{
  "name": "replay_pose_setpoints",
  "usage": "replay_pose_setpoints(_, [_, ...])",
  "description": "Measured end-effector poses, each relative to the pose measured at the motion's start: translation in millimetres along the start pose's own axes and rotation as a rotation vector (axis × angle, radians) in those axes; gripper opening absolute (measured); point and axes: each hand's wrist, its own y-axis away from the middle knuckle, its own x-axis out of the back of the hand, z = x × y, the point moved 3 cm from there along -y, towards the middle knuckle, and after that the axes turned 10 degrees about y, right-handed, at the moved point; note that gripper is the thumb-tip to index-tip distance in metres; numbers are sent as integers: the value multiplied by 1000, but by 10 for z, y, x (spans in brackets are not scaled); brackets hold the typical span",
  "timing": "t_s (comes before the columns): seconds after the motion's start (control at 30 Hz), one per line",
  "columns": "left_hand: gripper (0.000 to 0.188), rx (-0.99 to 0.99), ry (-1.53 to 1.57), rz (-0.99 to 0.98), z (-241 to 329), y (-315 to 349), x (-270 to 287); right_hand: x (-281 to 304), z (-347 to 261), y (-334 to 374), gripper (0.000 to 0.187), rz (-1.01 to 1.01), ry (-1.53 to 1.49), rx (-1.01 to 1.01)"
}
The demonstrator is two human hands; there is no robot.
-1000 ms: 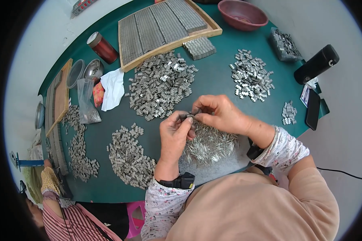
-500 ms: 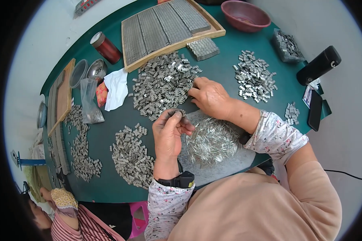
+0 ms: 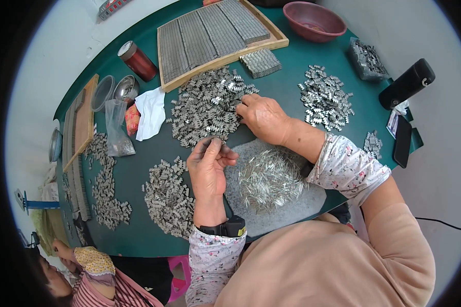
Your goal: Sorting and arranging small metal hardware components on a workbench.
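My left hand (image 3: 209, 169) hovers at the left edge of a grey mat (image 3: 310, 207), thumb pressed to the forefinger; what the pinch holds, if anything, is too small or hidden to name. Fingers bent and drawn together, my right hand (image 3: 265, 120) touches the right edge of a big heap of small toothed metal pieces (image 3: 202, 110). Its fingertips are partly hidden, so whether a piece sits in them does not show. On the mat between my wrists lies a loose pile of thin shiny metal pins (image 3: 271, 181).
More metal pieces lie in piles at the lower left (image 3: 168, 202) and right (image 3: 325, 97). Behind stands a wooden tray (image 3: 223, 55) packed with rows of metal strips. A red tumbler (image 3: 141, 64), maroon basin (image 3: 312, 23), black bottle (image 3: 407, 84) and phone (image 3: 402, 143) stand around. Another person sits lower left.
My left hand has drawn back a little to the left, away from my right hand. My right hand has shifted slightly left and down along the heap's edge.
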Motion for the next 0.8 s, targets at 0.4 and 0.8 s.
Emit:
replay_pose_setpoints(0.4, [14,-10,-82,-17,-81,54,-87,238,-126,174,14,-154,-772,-326])
replay_pose_setpoints(0.8, [14,-113,-205,-163,-154,131,-207,519,-353,444,13,165,-726,-274])
